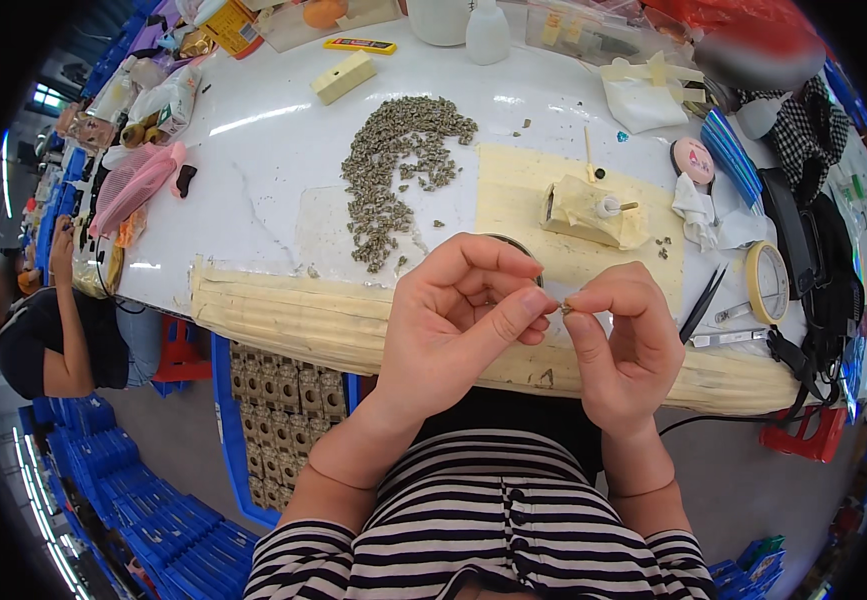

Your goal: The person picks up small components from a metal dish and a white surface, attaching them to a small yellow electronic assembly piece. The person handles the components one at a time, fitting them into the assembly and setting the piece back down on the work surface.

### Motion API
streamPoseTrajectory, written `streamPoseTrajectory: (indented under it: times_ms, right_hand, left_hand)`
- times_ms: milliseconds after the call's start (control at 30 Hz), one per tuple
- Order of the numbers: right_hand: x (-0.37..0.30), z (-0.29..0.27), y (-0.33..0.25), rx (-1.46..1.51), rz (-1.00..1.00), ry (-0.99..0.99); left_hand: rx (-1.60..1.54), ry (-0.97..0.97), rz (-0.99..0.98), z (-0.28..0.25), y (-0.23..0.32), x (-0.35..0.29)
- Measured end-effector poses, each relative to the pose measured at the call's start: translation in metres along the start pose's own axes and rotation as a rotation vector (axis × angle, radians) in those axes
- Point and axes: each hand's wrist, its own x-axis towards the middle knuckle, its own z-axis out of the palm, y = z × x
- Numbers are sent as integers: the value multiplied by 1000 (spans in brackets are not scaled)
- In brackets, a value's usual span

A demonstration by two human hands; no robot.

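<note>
In front of my body, above the table's near edge, my two hands meet at the fingertips. My right hand (625,345) pinches a tiny metal part (565,309) between thumb and forefinger. My left hand (453,325) is closed, its thumb tip close to that part; whether it also grips the part or something else is too small to tell. A round dark-rimmed thing (520,247) is partly hidden behind my left hand. Farther left on the table (243,180) lies a heap of small grey metal parts (378,165), with a few strays around it.
A taped block with a white nozzle (608,207) stands on yellow paper (513,180). To the right lie tweezers (701,305), a tape roll (766,283) and a cutter knife (728,338). A blue crate (223,400) of metal blocks sits below the table; another person (63,330) is at left.
</note>
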Motion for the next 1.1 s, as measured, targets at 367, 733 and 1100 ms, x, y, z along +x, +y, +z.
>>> streamPoseTrajectory:
  times_ms: [367,733,1100]
  right_hand:
    - [3,4,0,-270,-323,32]
    - [1,6,0,-191,-209,36]
    - [1,7,3,-352,-270,44]
  left_hand:
    - [42,-34,60,-1,-5,-7]
    - [72,-48,12,1,-2,-9]
    - [906,55,638,-1,3,-2]
